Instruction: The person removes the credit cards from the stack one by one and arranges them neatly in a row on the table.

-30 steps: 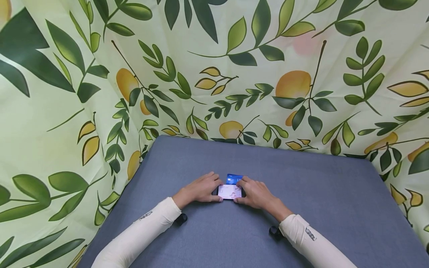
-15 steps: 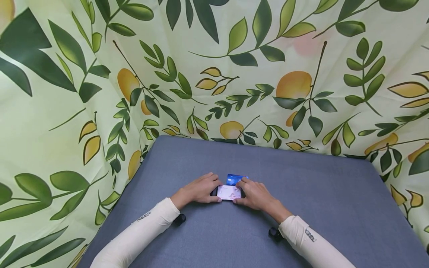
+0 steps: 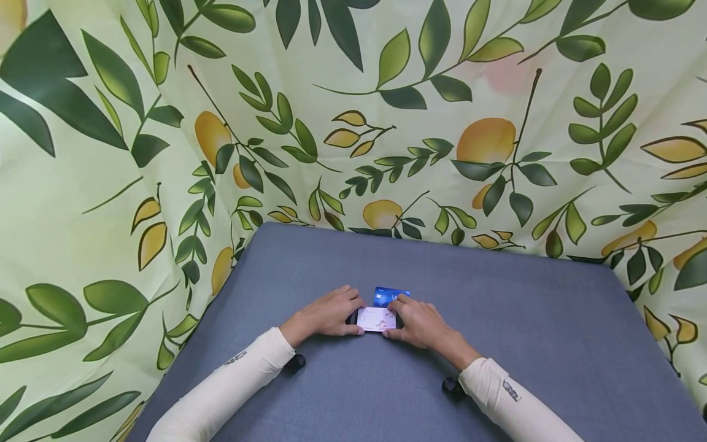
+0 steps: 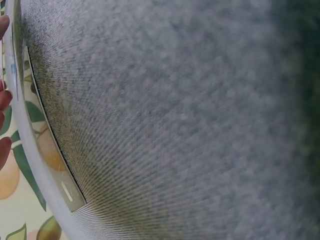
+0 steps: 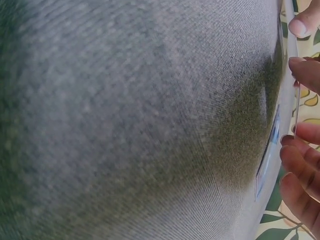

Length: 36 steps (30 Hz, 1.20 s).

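Between my two hands I hold a pale pink-and-white card (image 3: 377, 320) with a small printed pattern, near the middle of the table. My left hand (image 3: 330, 313) pinches its left corners with thumb and fingers. At the right corners my right hand (image 3: 422, 323) does the same. A blue bank card (image 3: 386, 296) lies just behind, partly hidden by my right fingers. Something dark and flat (image 3: 351, 318) shows past the pink card's left edge. In the left wrist view a glossy flat piece (image 4: 57, 155) lies on the cloth. The right wrist view has the held card edge-on between my fingers (image 5: 300, 162).
A grey-blue cloth covers the table (image 3: 353, 393). Fabric walls (image 3: 386, 135) printed with leaves and fruit stand along its back and sides. Black wrist cameras (image 3: 295, 363) sit under both forearms, close over the table.
Both hands and the pink card have shifted slightly toward the person and to the left. A little more of the blue card shows behind them. The grip looks the same.
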### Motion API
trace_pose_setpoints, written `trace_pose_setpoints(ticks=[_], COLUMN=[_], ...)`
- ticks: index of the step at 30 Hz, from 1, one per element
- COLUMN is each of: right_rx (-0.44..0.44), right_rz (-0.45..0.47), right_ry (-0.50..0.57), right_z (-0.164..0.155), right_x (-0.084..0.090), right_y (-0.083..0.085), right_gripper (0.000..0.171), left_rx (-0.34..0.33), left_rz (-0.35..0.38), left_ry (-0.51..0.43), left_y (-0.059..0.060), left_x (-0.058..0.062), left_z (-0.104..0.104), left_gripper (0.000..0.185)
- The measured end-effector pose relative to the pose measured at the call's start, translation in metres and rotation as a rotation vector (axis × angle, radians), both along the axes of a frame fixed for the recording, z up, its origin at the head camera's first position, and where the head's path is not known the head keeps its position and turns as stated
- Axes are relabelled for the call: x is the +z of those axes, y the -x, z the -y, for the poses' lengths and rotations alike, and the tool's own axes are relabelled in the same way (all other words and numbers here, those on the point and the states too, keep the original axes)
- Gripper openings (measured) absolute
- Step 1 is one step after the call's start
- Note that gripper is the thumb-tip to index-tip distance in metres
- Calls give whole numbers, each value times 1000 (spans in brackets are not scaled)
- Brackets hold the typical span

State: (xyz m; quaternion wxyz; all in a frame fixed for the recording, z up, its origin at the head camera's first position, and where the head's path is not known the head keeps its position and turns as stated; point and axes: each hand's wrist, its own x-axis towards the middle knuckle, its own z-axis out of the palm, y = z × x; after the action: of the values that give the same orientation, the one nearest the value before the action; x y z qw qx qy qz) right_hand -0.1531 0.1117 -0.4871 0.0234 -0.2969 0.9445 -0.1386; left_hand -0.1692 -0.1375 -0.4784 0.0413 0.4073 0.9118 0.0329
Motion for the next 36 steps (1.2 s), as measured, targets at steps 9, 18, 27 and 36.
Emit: trace_pose_setpoints(ticks=[9,18,27,36], right_rx=[-7,5,7,16], right_rz=[13,-4,-5,-19], right_ry=[7,0,8,9], right_z=[2,3,5,7], right_x=[1,-1,-3,-5], right_y=[-1,-3,-4,-4], right_gripper=[54,55,55,56], left_rx=[7,26,29,47], left_rz=[15,49,49,74], left_ry=[-5,13,16,30], left_y=[0,-2,-2,-3], left_x=[-1,1,0,0], left_z=[1,2,3,3], left_gripper=[56,56,56,56])
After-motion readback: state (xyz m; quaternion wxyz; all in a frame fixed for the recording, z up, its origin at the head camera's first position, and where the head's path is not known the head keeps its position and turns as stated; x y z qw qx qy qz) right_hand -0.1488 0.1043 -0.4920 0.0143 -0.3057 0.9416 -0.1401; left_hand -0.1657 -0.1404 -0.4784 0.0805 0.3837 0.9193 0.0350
